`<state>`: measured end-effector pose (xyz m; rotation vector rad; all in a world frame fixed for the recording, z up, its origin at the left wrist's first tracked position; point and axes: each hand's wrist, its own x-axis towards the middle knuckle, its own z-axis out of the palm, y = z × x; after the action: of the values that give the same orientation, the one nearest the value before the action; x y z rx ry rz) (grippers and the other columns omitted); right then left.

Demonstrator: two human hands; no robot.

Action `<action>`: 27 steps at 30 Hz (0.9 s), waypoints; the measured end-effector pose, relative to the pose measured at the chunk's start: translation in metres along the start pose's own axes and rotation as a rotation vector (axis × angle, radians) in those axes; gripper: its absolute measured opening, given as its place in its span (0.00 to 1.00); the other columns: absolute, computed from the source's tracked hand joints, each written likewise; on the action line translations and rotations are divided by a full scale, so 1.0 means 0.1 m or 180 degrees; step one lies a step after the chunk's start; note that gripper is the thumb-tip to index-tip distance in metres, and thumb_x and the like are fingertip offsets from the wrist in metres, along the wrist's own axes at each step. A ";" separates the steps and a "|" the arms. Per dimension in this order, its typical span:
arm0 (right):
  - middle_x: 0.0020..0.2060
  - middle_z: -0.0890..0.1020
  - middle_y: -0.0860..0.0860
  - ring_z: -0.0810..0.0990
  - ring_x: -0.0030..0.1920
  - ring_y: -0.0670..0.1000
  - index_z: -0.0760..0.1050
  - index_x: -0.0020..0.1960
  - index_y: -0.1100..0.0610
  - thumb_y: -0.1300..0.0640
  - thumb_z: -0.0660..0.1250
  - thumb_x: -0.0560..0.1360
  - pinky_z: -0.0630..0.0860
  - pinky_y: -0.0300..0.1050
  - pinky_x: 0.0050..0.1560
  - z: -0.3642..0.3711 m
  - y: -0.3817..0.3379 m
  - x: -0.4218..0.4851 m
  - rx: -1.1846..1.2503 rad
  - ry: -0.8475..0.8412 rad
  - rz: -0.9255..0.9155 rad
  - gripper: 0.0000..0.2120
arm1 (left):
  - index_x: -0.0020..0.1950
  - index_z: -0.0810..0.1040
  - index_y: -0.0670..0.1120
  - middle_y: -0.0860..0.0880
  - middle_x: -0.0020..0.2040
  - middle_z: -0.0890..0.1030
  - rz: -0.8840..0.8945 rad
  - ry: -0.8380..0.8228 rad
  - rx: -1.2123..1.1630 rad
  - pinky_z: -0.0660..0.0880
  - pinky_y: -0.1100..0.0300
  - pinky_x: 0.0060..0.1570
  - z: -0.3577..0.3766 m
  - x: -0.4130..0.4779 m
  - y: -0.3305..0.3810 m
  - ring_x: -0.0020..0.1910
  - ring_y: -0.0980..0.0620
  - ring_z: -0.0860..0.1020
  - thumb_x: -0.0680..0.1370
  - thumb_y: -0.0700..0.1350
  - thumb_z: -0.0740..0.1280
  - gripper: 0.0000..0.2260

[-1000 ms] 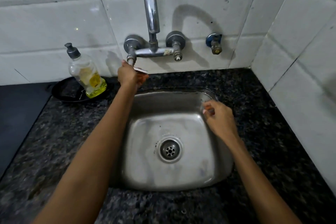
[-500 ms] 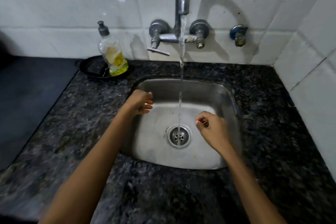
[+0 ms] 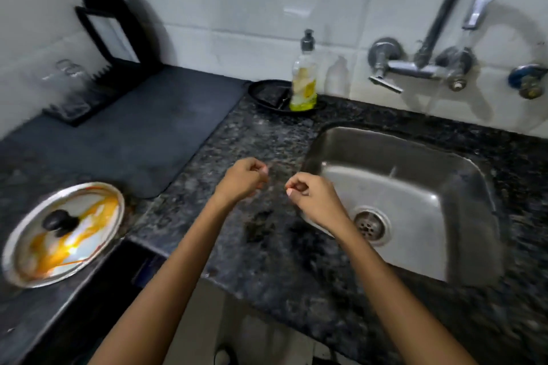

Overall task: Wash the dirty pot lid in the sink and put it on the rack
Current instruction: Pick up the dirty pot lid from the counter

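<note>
Head view: the round steel pot lid [image 3: 63, 234], smeared with orange residue, lies flat at the left on the dark tabletop [image 3: 267, 246], black knob upward; being round, it shows no long axis. Both hands hover above the tabletop, well apart from the lid. The left hand [image 3: 241, 182] and right hand [image 3: 311, 198] have fingers curled loosely inward, holding nothing. The stainless steel sink [image 3: 468, 187] sits right; the black dish rack [image 3: 98, 74] stands rear left.

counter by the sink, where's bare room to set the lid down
Free: the granite between the dark mat and the sink, under both hands; most of the mat before the rack. Crowded: the back corner with the soap bottle on its black dish.
</note>
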<state>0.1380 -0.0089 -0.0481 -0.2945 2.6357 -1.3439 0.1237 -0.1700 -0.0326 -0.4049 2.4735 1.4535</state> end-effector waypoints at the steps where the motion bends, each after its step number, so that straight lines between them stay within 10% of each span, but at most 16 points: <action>1: 0.36 0.80 0.49 0.77 0.38 0.48 0.78 0.43 0.53 0.59 0.66 0.72 0.72 0.41 0.43 0.22 -0.18 0.05 0.0000 -0.0047 -0.0080 0.04 | 0.47 0.75 0.47 0.45 0.44 0.80 0.0047 0.0138 0.0087 0.77 0.53 0.44 -0.26 -0.08 -0.13 0.43 0.47 0.80 0.77 0.46 0.62 0.05; 15: 0.29 0.76 0.48 0.78 0.31 0.49 0.73 0.34 0.48 0.65 0.65 0.71 0.74 0.44 0.37 2.50 -1.65 0.22 0.0516 -0.0738 -0.0269 0.14 | 0.60 0.76 0.44 0.40 0.61 0.75 -0.0203 0.1688 0.1533 0.72 0.51 0.53 -2.52 -0.99 -1.87 0.55 0.39 0.77 0.74 0.42 0.64 0.14; 27: 0.33 0.81 0.51 0.83 0.41 0.57 0.74 0.32 0.44 0.60 0.67 0.68 0.80 0.57 0.48 3.02 -1.87 0.44 0.0312 -0.0665 -0.0136 0.12 | 0.63 0.69 0.44 0.39 0.60 0.70 -0.0585 0.1874 0.2087 0.73 0.48 0.52 -2.73 -0.73 -2.36 0.61 0.39 0.71 0.74 0.54 0.66 0.22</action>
<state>0.1855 -0.3629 -0.0736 -0.4537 2.3982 -1.3688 0.2572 -0.5113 -0.0685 -0.9798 3.0473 0.4185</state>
